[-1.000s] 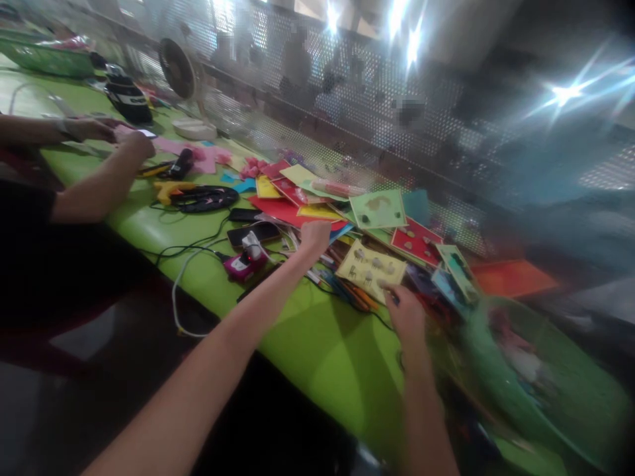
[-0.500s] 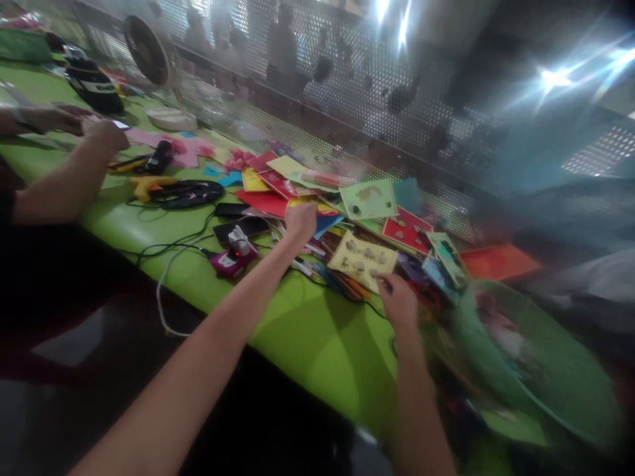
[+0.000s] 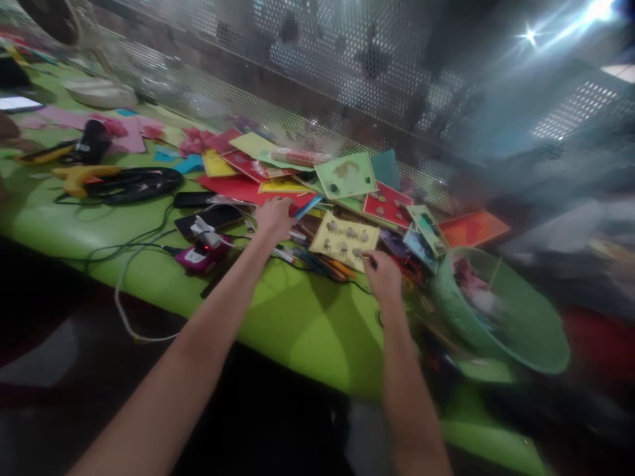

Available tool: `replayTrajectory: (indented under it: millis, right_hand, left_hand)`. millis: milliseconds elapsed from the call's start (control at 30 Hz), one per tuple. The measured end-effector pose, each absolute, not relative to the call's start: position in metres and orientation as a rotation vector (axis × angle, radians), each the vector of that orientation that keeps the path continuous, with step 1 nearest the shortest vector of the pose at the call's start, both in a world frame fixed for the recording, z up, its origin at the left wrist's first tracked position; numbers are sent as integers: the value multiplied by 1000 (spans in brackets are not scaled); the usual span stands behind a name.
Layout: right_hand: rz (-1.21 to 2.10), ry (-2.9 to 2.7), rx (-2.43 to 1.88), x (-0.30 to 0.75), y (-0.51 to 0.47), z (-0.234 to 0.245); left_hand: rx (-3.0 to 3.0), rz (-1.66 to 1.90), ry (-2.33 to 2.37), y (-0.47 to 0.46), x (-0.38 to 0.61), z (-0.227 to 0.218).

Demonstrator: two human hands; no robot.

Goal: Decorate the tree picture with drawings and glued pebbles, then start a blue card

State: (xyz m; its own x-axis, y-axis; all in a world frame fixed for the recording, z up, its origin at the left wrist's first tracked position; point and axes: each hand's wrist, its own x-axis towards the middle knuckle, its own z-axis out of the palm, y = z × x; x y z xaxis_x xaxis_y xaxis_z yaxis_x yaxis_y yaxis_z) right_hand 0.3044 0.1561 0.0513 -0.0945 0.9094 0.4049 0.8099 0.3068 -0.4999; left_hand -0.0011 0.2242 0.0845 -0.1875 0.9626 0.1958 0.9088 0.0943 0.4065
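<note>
My left hand [image 3: 274, 218] reaches over the pile with its fingers curled down. A narrow blue strip [image 3: 308, 206] with a bit of red shows beside the fingers; what the hand grips is hidden. My right hand [image 3: 384, 277] is closed in a pinch at the lower right corner of a yellow card [image 3: 337, 231] with several small chair-like shapes on it. Something small and dark shows at those fingertips, too blurred to name. Pens and pencils [image 3: 327, 266] lie just below the card.
Coloured cards [image 3: 347, 175] are heaped behind my hands. A green basket [image 3: 540, 344] with scraps stands at the right. To the left are a purple power adapter [image 3: 198, 258], cables, a phone [image 3: 211, 220] and a yellow glue gun [image 3: 82, 178]. A fan [image 3: 102, 92] stands behind.
The view has swung left-to-right, so most things sit further left. My left hand has drawn back slightly from the cards. My right hand stays at the yellow card's corner.
</note>
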Motion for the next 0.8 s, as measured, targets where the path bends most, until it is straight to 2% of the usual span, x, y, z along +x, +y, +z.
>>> replayTrajectory:
  millis: [367, 600, 800]
  right_hand:
    - [425, -1805, -1470, 288, 153, 55]
    - [788, -1705, -1396, 214, 200, 62]
    - [1158, -1544, -1392, 142, 250, 49]
  left_hand:
    - [1783, 758, 2328, 221, 7, 74]
    - [1739, 866, 2383, 223, 13, 62]
    - [1749, 959, 2371, 220, 11, 60]
